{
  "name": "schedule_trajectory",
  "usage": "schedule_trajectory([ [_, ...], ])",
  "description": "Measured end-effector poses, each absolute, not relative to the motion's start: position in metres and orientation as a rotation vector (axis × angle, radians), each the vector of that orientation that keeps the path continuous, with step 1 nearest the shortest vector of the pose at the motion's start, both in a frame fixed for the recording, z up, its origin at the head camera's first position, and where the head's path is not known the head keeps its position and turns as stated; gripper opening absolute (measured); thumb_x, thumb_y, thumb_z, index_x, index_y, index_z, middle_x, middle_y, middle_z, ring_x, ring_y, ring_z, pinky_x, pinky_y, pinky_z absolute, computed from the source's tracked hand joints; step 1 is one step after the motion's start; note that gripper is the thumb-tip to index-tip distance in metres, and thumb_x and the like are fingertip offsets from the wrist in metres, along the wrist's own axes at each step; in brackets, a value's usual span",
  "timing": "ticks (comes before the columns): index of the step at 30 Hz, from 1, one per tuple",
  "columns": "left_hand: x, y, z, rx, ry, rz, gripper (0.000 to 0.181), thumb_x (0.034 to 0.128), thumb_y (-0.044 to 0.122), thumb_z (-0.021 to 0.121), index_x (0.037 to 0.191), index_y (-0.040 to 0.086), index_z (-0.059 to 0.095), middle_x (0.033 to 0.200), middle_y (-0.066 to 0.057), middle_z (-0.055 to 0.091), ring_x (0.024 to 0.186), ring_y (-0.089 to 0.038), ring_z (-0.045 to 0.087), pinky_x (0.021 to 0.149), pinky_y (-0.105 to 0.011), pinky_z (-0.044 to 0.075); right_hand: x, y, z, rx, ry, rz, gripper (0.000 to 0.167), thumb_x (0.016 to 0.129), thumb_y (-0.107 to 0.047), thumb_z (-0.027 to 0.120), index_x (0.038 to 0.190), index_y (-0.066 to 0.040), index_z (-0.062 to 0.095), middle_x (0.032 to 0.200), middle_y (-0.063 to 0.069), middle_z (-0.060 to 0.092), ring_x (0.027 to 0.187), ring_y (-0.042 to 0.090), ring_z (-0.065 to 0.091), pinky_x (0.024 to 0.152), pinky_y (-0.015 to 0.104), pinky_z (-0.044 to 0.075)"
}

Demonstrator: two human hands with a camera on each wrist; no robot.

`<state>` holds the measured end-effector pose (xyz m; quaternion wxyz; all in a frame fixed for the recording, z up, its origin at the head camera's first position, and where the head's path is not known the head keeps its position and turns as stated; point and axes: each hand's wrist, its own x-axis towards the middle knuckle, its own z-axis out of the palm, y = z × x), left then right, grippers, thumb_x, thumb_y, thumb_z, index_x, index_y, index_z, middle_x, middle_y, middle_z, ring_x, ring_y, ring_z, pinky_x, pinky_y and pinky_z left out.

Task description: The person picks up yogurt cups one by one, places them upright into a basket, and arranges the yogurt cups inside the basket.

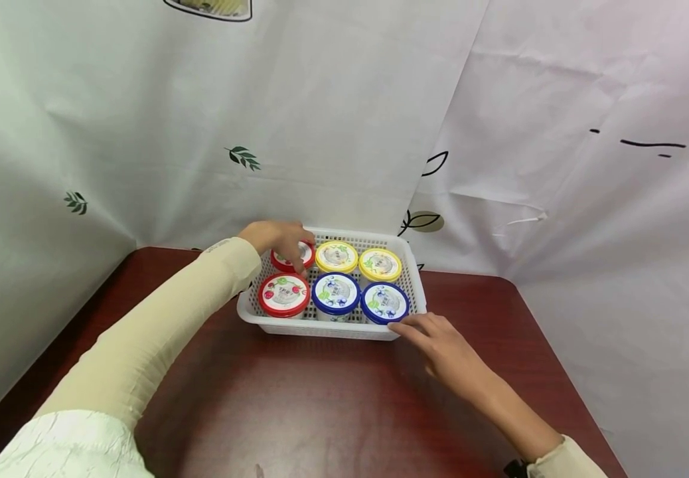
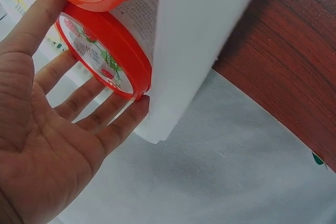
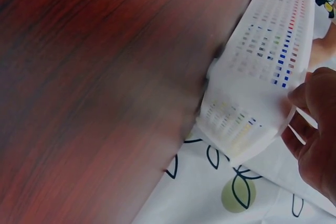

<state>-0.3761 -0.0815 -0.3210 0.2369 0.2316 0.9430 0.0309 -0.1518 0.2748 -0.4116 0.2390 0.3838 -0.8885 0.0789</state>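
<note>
A white plastic basket (image 1: 332, 328) holds two red-lidded tubs, two yellow-lidded tubs and two blue-lidded tubs, with fruit pictures on the lids. My left hand (image 1: 281, 240) reaches over the back left corner and grips the rear red-lidded tub (image 2: 105, 56) by its lid, thumb on one side and fingertips on the other. The front red-lidded tub (image 1: 283, 294) stands right beside it. At the basket's front right corner, my right hand (image 1: 440, 342) holds the rim, close to a blue-lidded tub (image 1: 385, 302). Part of that grip is hidden in the right wrist view.
In the basket's back row are the yellow-lidded tubs (image 1: 336, 255); another blue-lidded tub (image 1: 336, 292) stands in the front middle. The basket rests near the rear edge of a dark red wooden table (image 1: 297, 398). White printed sheeting (image 1: 332, 133) hangs behind and at both sides.
</note>
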Motion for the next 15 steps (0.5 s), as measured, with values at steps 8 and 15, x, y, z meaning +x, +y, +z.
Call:
schedule_trajectory([
  [8, -0.3766, -0.0862, -0.3245, 0.622, 2.585, 0.147, 0.094, 0.096, 0.051, 0.086, 0.175, 0.022, 0.044, 0.186, -0.024, 0.024, 0.172, -0.047, 0.028, 0.135, -0.071, 0.032, -0.1543, 0.2744, -0.411, 1.05, -2.449, 0.196, 0.067, 0.085, 0.015, 0.079, 0.143, -0.018, 0.076, 0.129, 0.004, 0.075, 0.113, 0.023, 0.072, 0.096, 0.047, 0.062],
  [15, -0.3672, -0.0914, -0.3244, 0.657, 2.681, 0.217, 0.091, 0.0997, 0.055, 0.079, 0.175, 0.02, 0.043, 0.181, -0.026, 0.033, 0.168, -0.051, 0.034, 0.134, -0.073, 0.031, -0.1557, 0.2762, -0.4123, 1.016, -2.446, 0.266, 0.055, 0.09, 0.003, 0.081, 0.141, -0.018, 0.077, 0.128, 0.003, 0.076, 0.116, 0.024, 0.071, 0.1, 0.05, 0.059],
])
